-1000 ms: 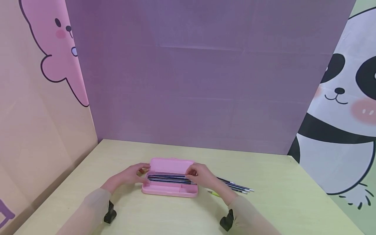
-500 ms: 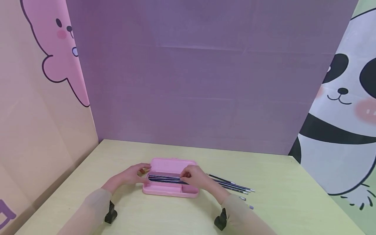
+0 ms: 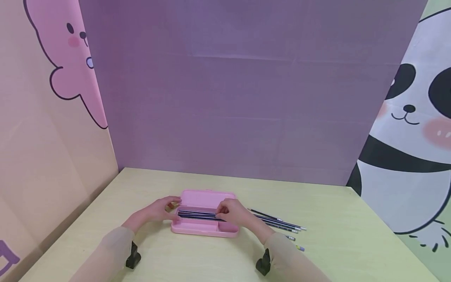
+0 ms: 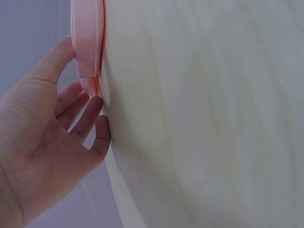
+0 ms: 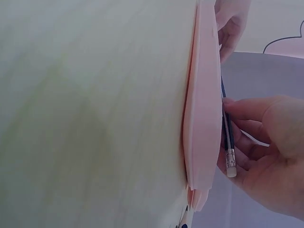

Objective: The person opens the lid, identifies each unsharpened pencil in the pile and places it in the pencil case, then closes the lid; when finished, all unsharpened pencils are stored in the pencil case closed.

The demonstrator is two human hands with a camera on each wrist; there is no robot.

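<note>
A pink pencil case [image 3: 193, 226] lies unfolded on the table, its lid [image 3: 204, 199] tipped back on the far side. Several dark striped pencils [image 3: 196, 214] lie in its long compartment. At the case's left end, my left hand [image 3: 159, 209] holds it, thumb on the near part and fingers by the lid; the thumb also shows against the pink wall [image 4: 87, 38] in the left wrist view. Over the right half of the case, my right hand [image 3: 234, 213] pinches a dark pencil [image 5: 228, 130] with a white eraser, thumb against fingers. The pencil's front part is hidden in the head view.
Several more dark pencils [image 3: 278, 222] lie on the table [image 3: 317, 203] right of the case, partly behind my right wrist. Two other pencil ends [image 3: 299, 248] poke out beside the right sleeve. A purple backdrop [image 3: 232, 117] stands behind the table.
My right hand has moved a little left along the case, and two pencil ends by the sleeve came into sight. In the last half second both hands are nearly still.
</note>
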